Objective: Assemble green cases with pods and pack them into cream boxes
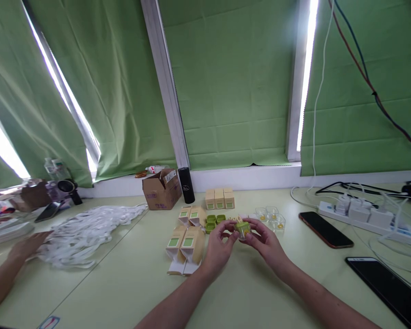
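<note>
A small clear-and-green container (243, 230) with a yellowish part at its base is held upright over the table. My left hand (219, 244) grips it from the left, thumb and fingers closed around its side. From the right, my right hand (265, 240) pinches the same container. Just beyond my left hand sit several small green square cups (211, 225). Several clear cups (271, 214) with yellow centres stand past my right hand. Open-flapped kraft boxes (192, 244) with green labels lie left of my hands, and more kraft boxes (219, 199) stand farther back.
A cardboard box (162, 192) and a black cylinder (186, 185) stand by the window ledge. To the right lie two phones (325, 229) and a power strip (370, 218) with tangled cables. Another person's hand (29, 246) touches a pile of white straps (89, 233) at left.
</note>
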`<state>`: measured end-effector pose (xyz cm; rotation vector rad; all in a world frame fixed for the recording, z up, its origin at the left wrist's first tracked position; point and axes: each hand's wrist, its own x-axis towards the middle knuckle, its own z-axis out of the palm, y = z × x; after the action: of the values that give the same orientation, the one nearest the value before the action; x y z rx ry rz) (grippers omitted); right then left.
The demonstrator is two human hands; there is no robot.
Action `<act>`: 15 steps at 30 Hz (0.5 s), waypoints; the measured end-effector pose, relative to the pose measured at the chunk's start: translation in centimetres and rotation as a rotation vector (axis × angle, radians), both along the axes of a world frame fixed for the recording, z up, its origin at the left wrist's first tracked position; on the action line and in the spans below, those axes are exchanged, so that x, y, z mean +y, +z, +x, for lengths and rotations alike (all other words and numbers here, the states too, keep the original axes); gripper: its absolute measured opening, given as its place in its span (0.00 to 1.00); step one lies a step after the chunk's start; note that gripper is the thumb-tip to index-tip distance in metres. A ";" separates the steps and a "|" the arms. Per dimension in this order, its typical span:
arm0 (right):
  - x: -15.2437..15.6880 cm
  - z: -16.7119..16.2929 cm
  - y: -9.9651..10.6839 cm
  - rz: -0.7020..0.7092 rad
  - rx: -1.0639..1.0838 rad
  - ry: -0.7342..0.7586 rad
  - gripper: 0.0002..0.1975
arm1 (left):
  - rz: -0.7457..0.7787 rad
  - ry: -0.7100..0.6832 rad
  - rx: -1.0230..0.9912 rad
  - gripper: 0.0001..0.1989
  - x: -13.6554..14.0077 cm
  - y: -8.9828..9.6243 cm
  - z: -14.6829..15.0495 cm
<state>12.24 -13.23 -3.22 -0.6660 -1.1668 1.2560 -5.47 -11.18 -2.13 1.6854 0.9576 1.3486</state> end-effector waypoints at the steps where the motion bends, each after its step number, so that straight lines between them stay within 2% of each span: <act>1: -0.1 0.0 0.1 -0.028 0.045 0.030 0.28 | 0.002 0.010 -0.009 0.19 0.0 0.0 0.0; 6: 0.2 0.2 -0.5 -0.173 0.221 0.139 0.29 | -0.001 0.012 -0.061 0.23 0.3 -0.4 -0.2; 10: 0.8 0.4 -1.4 -0.177 0.250 0.090 0.25 | -0.029 0.009 -0.055 0.23 0.5 -0.6 -0.1; 15: 0.6 0.4 -1.0 -0.166 0.221 0.049 0.27 | -0.071 -0.023 -0.040 0.26 0.4 -0.7 0.0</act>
<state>12.63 -12.62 -4.19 -0.6053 -0.9083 1.4401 -5.45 -10.73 -2.84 1.6057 0.9492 1.3135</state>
